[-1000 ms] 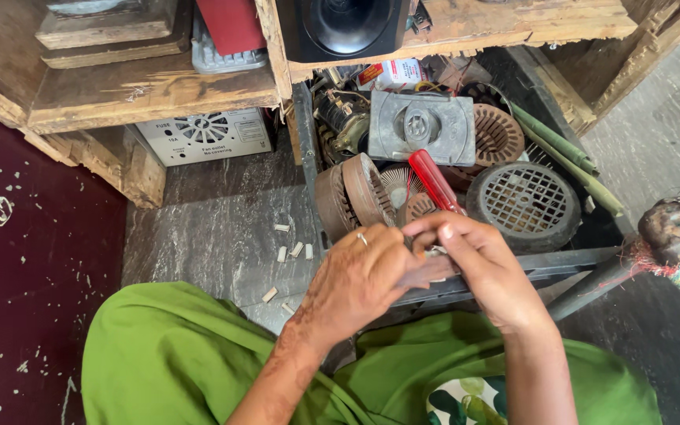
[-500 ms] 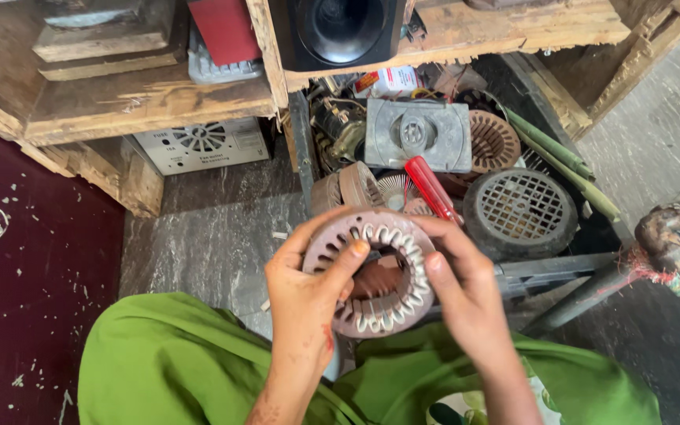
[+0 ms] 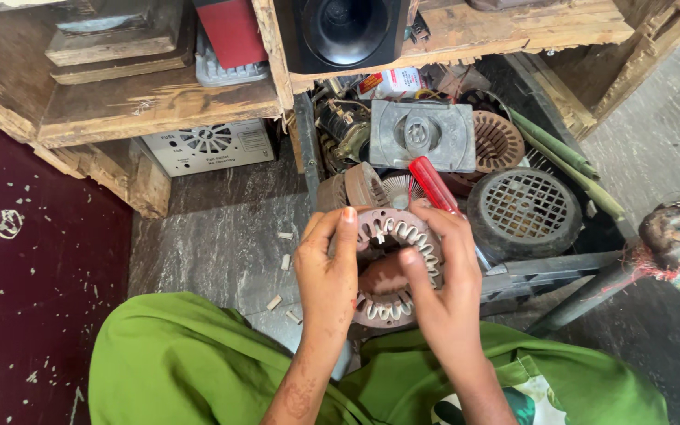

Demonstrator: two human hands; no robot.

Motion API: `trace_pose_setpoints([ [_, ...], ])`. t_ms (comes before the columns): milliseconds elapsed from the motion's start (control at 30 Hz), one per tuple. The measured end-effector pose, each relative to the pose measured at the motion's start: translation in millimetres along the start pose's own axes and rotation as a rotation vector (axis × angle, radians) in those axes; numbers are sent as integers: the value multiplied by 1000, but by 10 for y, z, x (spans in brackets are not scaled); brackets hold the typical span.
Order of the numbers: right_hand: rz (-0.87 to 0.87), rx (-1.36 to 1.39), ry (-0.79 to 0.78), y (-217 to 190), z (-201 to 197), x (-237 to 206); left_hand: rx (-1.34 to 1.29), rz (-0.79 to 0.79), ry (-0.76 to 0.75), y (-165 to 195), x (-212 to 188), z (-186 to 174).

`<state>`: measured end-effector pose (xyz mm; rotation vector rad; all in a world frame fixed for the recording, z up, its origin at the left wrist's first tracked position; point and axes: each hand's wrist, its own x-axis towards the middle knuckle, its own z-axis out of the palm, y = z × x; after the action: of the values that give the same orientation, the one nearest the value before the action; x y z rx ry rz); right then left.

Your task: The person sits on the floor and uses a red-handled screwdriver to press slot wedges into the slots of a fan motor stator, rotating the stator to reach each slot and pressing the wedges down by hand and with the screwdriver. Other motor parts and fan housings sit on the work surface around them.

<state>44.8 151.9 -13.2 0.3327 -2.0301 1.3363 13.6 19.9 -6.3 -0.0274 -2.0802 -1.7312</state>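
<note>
A round brown motor stator (image 3: 393,267) with pale slot liners around its inner ring is held upright above my green-clad lap. My left hand (image 3: 326,271) grips its left rim, with the index finger reaching onto the top slots. My right hand (image 3: 442,283) clasps the right rim, thumb pressed into the central opening. Just behind my right hand a red-handled screwdriver (image 3: 433,185) sticks up from a heap of motor parts.
Behind the stator lie a grey metal cover plate (image 3: 421,135), another wound stator (image 3: 499,142), a round black grille (image 3: 525,208) and green tubes (image 3: 564,157). A wooden shelf (image 3: 151,102) carries a black speaker (image 3: 344,31). Small white scraps (image 3: 285,264) dot the stone floor.
A second ago both hands were closed together low over my lap. They then lifted the stator into view, and now hold it slightly lower and more edge-on, with fingers on the slots.
</note>
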Motion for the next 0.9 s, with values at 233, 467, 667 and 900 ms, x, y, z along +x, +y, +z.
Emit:
trace_pose_setpoints([
  [233, 89, -49, -50, -47, 60, 52, -93, -132, -74, -50, -61, -46],
  [467, 370, 116, -233, 25, -37, 99, 4, -59, -145, -7, -168, -92],
  [667, 240, 126, -312, 67, -110, 105, 61, -89, -138, 6, -169, -73],
  [900, 351, 263, -329, 146, -101, 108, 60, -94, -151, 27, -154, -71],
])
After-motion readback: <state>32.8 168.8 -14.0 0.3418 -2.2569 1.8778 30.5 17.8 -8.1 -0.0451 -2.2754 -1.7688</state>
